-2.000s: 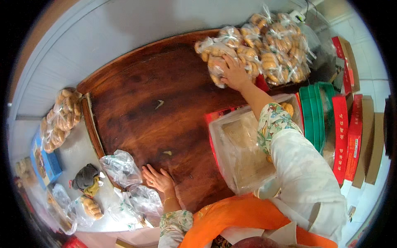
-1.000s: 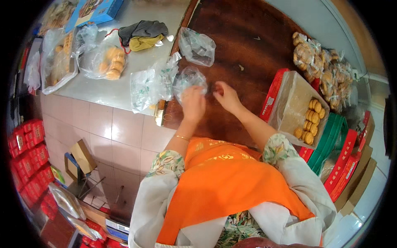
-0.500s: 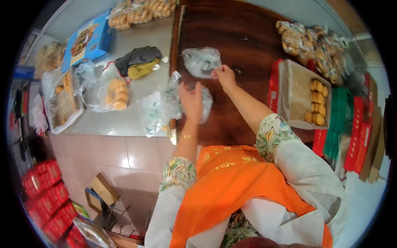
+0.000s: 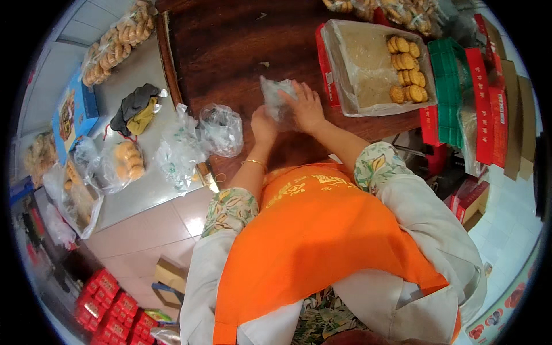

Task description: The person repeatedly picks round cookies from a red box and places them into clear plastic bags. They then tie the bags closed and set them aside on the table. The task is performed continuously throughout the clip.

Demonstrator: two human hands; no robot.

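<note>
On the dark wooden tabletop [image 4: 230, 63], a clear plastic bag [image 4: 274, 95] lies crumpled between my two hands. My left hand [image 4: 264, 125] is closed at the bag's near edge, its fingers curled against the plastic. My right hand [image 4: 309, 109] rests at the bag's right side with its fingers spread. A second clear bag [image 4: 223, 131], puffed up, sits on the wood left of my left hand. Beyond it, loose clear bags [image 4: 181, 150] with greenish print overlap the metal table's edge.
Right of my hands stands a lined box [image 4: 368, 63] with several round cookies [image 4: 409, 75]. Green crates [image 4: 449, 92] and red boxes stand beyond it. On the metal table [image 4: 150, 178] are bagged cookies [image 4: 129, 161], a grey and mustard cloth [image 4: 135, 112] and a blue box [image 4: 76, 112].
The view has turned, so the table's things appear shifted left. My hands have come together on the bag, my right hand's fingers spreading over it and my left hand curling at its edge.
</note>
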